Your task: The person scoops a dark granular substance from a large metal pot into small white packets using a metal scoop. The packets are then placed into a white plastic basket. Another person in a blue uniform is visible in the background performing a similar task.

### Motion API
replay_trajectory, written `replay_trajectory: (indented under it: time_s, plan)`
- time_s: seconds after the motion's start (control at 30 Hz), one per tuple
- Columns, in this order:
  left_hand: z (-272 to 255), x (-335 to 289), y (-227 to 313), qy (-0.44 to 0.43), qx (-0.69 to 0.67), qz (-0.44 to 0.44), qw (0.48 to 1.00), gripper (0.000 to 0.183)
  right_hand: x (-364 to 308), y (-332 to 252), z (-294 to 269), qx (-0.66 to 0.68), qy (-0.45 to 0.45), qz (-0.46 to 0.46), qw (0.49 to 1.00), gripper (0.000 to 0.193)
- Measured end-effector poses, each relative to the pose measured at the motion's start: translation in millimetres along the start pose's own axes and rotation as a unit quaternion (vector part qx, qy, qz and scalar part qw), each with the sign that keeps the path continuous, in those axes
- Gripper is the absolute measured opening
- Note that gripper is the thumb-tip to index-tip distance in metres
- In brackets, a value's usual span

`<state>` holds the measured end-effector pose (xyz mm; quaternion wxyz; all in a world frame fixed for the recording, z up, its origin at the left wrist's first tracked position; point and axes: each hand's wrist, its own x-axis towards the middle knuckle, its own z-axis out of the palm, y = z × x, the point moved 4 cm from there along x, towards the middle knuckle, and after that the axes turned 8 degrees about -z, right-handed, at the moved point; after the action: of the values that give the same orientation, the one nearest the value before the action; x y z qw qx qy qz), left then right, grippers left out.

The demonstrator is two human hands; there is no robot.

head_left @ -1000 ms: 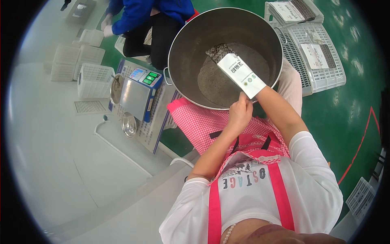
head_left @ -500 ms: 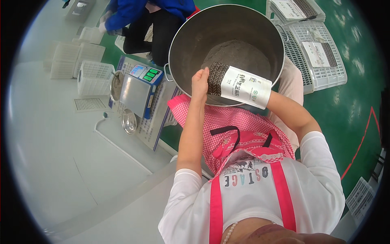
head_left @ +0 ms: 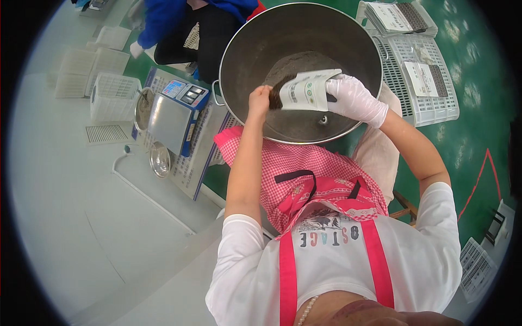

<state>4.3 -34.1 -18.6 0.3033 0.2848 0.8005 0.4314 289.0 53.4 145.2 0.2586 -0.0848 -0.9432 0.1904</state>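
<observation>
Upper centre, above a stockpot [head_left: 244,60], the left hand [head_left: 259,101] pinches a printed pouch [head_left: 305,92]; the gloved right hand [head_left: 354,100] curls at its right end, hold unclear. Green floor [head_left: 473,103] spreads right; a digital scale [head_left: 169,125] stands upper left.

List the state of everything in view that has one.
Pot: uncovered, grey powder inside.
Pouch: held up over the pot, dark end leftward.
Left hand: bare, gripping the pouch's dark end.
Right hand: gloved, at the pouch's pale end, exact grip unclear.
Scale: upright, platform facing up.
Pouch stack: lying flat.
</observation>
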Motion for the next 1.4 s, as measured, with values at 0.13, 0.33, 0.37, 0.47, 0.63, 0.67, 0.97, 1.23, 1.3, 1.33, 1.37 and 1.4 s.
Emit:
replay_trajectory:
  time_s: [0.13,0.33,0.37,0.47,0.63,0.67,0.97,1.23,1.3,1.33,1.37,1.4]
  plan:
    - [1,-80,123,0.040,0.119,0.327,0.937,0.015,4,28,22,-0.067,-0.056,0.036,0.996,0.029]
    - [30,-136,152,-0.183,0.299,0.479,0.805,0.040,41,24,48,0.021,-0.263,0.037,0.964,0.032]
    - [31,-126,148,-0.196,0.332,0.466,0.796,0.042,46,26,53,0.039,-0.296,0.037,0.954,0.033]
    - [35,-96,142,-0.222,0.353,0.428,0.802,0.023,54,48,69,0.078,-0.318,0.071,0.942,0.040]
    - [21,-19,107,-0.218,0.333,0.362,0.843,0.010,74,100,102,0.412,-0.161,0.204,0.873,0.024]
    - [16,-6,100,-0.207,0.336,0.348,0.851,0.010,76,114,112,0.520,-0.077,0.251,0.813,0.020]
    - [20,55,95,-0.022,0.231,0.343,0.910,0.016,-75,120,289,0.027,-0.621,0.280,0.731,0.058]
    - [-25,78,96,0.061,0.178,0.338,0.922,0.014,-73,180,279,-0.047,-0.729,0.246,0.637,0.026]
    - [-31,79,99,0.065,0.155,0.329,0.929,0.013,-61,224,276,-0.106,-0.746,0.177,0.633,0.024]
    - [-34,80,102,0.068,0.145,0.326,0.932,0.013,-49,245,276,-0.142,-0.707,0.158,0.675,0.022]
    - [-36,80,106,0.070,0.138,0.323,0.934,0.012,-29,258,274,-0.170,-0.668,0.161,0.706,0.021]
    - [-37,79,109,0.072,0.133,0.320,0.935,0.012,0,261,272,-0.212,-0.629,0.174,0.728,0.020]
